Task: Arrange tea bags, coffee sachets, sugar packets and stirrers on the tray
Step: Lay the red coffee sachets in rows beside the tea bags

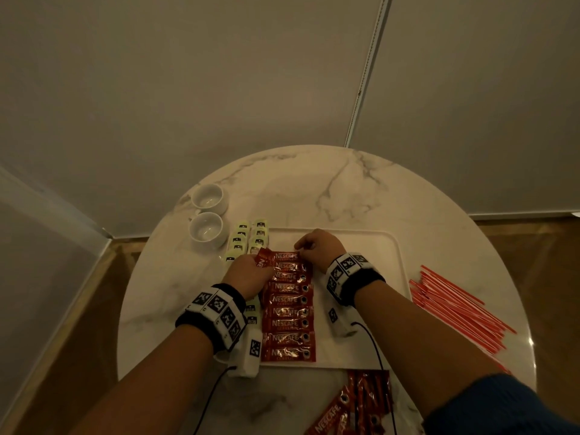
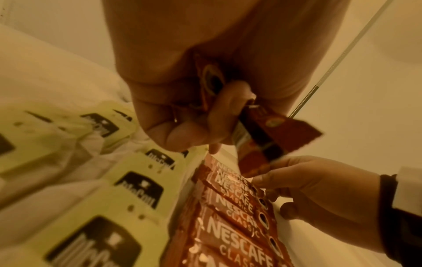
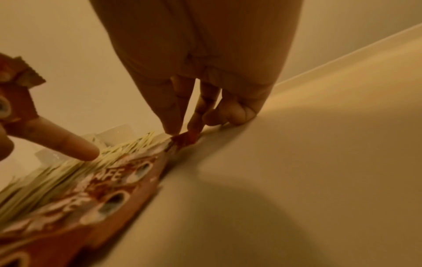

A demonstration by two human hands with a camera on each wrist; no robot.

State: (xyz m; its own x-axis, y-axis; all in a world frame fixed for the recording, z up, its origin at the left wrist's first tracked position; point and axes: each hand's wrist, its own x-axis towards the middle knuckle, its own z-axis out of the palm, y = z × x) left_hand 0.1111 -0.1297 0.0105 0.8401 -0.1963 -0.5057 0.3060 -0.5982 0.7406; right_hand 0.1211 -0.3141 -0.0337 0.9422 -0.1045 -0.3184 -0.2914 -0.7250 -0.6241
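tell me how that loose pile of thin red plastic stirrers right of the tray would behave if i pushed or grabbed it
The thin red plastic stirrers lie loose and fanned on the round marble table, so a push would probably scatter them. Long and slim, they likely roll or slide easily on the smooth top. They look very light and somewhat bendy; a bundled grip seems safer than pinching one.

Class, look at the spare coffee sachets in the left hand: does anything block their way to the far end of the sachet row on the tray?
Only the right hand, pinching the top sachet there.
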